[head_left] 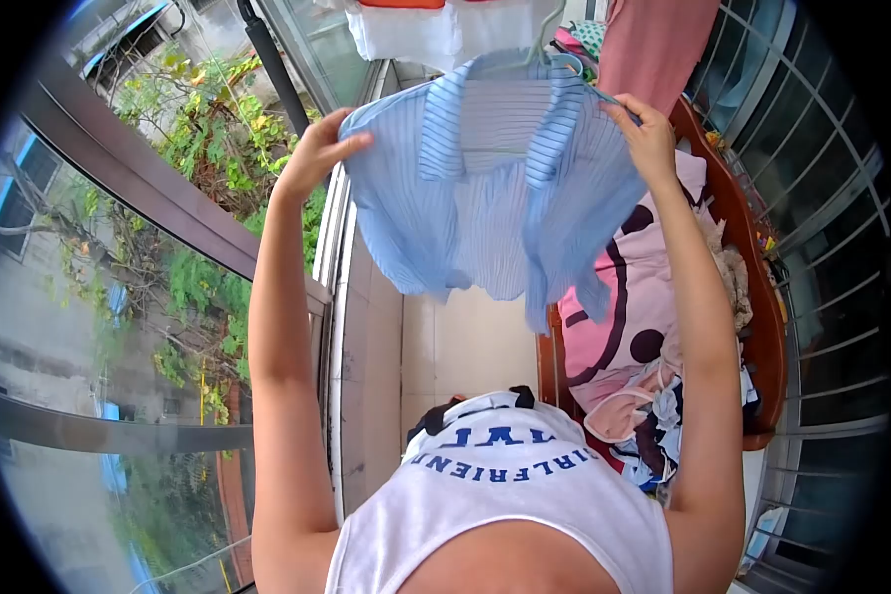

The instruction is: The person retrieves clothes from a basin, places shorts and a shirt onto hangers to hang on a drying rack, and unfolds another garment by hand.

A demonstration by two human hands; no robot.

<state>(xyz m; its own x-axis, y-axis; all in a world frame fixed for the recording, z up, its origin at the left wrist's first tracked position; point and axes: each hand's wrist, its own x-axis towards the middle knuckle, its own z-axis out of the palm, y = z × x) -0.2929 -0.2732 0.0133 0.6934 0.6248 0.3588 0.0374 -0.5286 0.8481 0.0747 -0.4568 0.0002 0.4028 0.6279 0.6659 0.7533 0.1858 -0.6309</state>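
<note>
A sheer light-blue pleated shirt (pixel 490 213) hangs open-fronted in front of me on a pale hanger (pixel 544 38), whose hook shows above the collar. My left hand (pixel 319 153) is closed on its left shoulder edge, the thumb lying over the cloth. On the other side, my right hand (pixel 647 137) pinches the right shoulder between thumb and fingers. Both arms are stretched out and raised. The lower hem and sleeves dangle free and look slightly blurred.
White cloth (pixel 406 35) and a pink cloth (pixel 653 45) hang beyond the shirt. At right, a brown wooden bench (pixel 752 327) bears a pink patterned cloth (pixel 619 317) and piled clothes (pixel 653 421). Window frames (pixel 139 168) stand at left, a barred window (pixel 822 198) at right.
</note>
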